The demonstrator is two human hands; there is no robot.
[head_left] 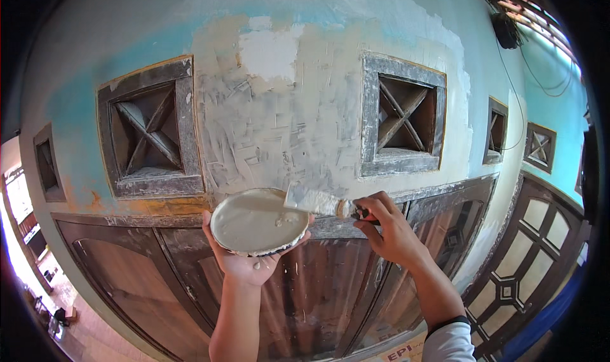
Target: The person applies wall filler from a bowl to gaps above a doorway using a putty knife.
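Wall (pixel 333 105) partly coated between vents (pixel 151 132), turquoise paint (pixel 75 124) uncovered leftward; left hand (pixel 251 270) cradling bowl (pixel 259 253) of paste (pixel 251 217), right hand (pixel 391 232) gripping scraper (pixel 313 201).

Paste (pixel 251 219) is held in a dish (pixel 254 253), whose right edge is overlapped by a scraper (pixel 321 203). Behind, vents (pixel 406 117) are set left and right in the wall (pixel 279 133), above windows (pixel 117 260).
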